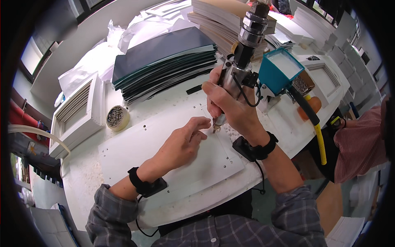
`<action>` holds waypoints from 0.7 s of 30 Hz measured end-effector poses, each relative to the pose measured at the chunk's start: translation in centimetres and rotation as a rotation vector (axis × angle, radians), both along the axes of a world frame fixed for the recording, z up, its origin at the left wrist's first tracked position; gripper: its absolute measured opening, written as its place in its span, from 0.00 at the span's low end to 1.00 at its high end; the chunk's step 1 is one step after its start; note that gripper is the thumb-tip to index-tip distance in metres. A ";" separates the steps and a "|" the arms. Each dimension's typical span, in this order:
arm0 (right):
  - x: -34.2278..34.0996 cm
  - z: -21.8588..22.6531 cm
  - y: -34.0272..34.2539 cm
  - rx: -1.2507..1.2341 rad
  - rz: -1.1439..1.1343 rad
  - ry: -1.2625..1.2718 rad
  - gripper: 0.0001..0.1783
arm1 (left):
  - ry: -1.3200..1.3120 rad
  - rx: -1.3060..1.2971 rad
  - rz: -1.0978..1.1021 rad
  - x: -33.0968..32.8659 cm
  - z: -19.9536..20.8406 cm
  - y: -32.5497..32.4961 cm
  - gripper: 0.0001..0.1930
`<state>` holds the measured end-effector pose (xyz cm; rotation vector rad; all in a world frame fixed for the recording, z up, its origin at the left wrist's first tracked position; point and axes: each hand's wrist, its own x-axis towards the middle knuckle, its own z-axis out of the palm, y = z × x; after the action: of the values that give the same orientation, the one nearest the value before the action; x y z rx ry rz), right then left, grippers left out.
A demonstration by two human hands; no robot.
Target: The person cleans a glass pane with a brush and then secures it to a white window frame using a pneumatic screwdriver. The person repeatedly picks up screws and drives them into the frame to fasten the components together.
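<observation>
In my right hand (234,96) is an upright metal pneumatic screwdriver (243,55), my fingers wrapped round its body. Its narrow tip points down at a white panel (164,138) lying flat on the table. My left hand (181,144) lies low over the panel, just left of the tip. Its fingers are loosely bent and apart, and nothing shows between them. Several small metal screws or rivets (225,166) dot the panel near its edges. Small white bits (232,132) lie right of the tool tip, partly behind my right wrist.
Beyond the panel stands a stack of dark green sheets (164,45). A round tub (118,118) of small metal parts and a white slatted frame (76,111) are on the left. A teal hopper-like container (282,68) stands right. At far right is a person's striped garment (360,142).
</observation>
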<state>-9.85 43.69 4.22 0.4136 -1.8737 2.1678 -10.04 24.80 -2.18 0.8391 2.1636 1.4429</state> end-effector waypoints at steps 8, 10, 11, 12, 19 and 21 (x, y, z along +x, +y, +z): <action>1.4 1.8 1.2 -0.065 -0.068 0.240 0.12 | 0.368 -0.376 0.322 -0.2 2.8 -8.7 0.10; 1.7 1.9 1.1 -0.092 -0.072 0.249 0.12 | 0.453 -0.486 0.294 1.0 2.2 -9.8 0.10; 1.8 1.9 1.0 -0.094 -0.066 0.249 0.12 | 0.506 -0.490 0.274 1.4 1.9 -10.0 0.09; 2.0 1.8 1.0 -0.108 -0.059 0.242 0.12 | 0.559 -0.493 0.251 1.9 1.5 -10.0 0.09; 2.6 1.8 1.3 -0.190 -0.007 0.217 0.11 | 0.842 -0.609 0.129 2.7 0.7 -8.6 0.05; 2.6 1.8 1.3 -0.206 -0.005 0.220 0.11 | 0.912 -0.662 0.094 2.7 0.4 -8.4 0.05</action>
<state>-7.25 45.01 5.98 0.5761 -1.5183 2.1841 -7.36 16.42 -1.76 1.2672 3.0661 0.2423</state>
